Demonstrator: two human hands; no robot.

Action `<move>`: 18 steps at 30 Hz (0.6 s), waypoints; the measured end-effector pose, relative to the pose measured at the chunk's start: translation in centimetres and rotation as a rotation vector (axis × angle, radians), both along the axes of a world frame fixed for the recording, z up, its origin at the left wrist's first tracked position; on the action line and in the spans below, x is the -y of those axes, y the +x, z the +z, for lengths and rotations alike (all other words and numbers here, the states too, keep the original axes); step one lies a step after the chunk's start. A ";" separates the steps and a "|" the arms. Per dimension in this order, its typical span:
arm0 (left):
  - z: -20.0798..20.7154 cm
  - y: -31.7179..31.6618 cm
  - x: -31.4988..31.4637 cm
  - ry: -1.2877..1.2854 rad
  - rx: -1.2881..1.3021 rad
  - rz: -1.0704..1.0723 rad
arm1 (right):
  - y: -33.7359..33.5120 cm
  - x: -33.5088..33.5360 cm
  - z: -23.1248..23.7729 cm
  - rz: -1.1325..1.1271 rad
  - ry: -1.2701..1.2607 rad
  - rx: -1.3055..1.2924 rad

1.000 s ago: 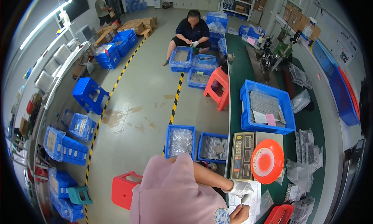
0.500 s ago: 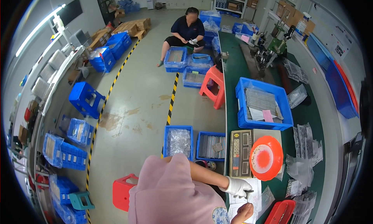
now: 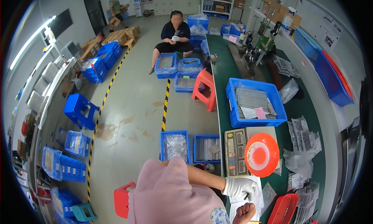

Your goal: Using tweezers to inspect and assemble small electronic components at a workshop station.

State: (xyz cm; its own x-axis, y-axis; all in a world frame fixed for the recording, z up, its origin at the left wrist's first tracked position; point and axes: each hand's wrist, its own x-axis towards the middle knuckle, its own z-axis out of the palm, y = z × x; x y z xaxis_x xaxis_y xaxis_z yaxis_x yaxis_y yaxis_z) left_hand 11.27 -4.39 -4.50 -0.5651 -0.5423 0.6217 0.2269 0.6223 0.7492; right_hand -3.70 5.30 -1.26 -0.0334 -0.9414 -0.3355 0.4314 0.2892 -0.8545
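Observation:
My left hand (image 3: 240,187), in a white glove, is over papers (image 3: 255,186) on the green bench, its fingers closed around a small dark thin object (image 3: 246,196) whose kind I cannot make out. Just below it is my bare right hand (image 3: 244,213), with curled fingers pressed together; what they hold, if anything, is too small to name. A yellow stick (image 3: 254,221) shows beside the right hand, at the lower edge. Beyond the papers stands a scale (image 3: 236,152) with an orange bowl (image 3: 274,154) on it, small pale pieces inside. A red tray (image 3: 283,209) lies to the right.
Farther along the bench (image 3: 221,68) are a blue crate (image 3: 230,107) of thin metallic strips and a green machine (image 3: 264,43). Plastic bags (image 3: 299,161) line its right side. Crates (image 3: 165,135), a red stool (image 3: 205,88) and a seated co-worker (image 3: 175,31) are on the left.
My gloved left hand has turned so its back shows more, and my right hand has curled further. The seated co-worker has raised their hands; a person at the back carries boxes. My view has shifted.

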 end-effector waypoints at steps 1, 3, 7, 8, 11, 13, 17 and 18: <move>-0.3 -0.5 0.0 0.095 -0.116 0.064 | 0.1 -0.1 -0.3 -0.043 -0.006 -0.059; 0.5 -0.3 -0.1 0.727 -0.001 -0.065 | -0.1 -0.4 -0.8 -0.042 -0.102 -0.391; 0.9 0.0 -0.4 0.778 0.254 -0.230 | 0.5 -0.5 0.1 0.004 -0.197 -0.738; 0.3 -0.2 -0.8 0.297 0.103 -0.121 | 0.5 -0.5 0.0 -0.018 -0.159 -0.552; -0.3 -0.7 -0.9 0.152 -0.005 -0.004 | 1.1 -0.5 0.5 -0.101 -0.045 -0.209; 1.3 -0.5 -1.4 0.653 -0.107 0.000 | 0.8 -0.9 0.1 -0.098 -0.165 -0.346; 2.4 0.7 -1.0 1.189 0.262 -0.409 | 0.6 -1.6 1.2 -0.032 -0.136 -0.886; 0.8 -0.4 -1.4 1.020 0.178 -0.333 | 0.0 -1.5 0.8 -0.041 -0.125 -0.893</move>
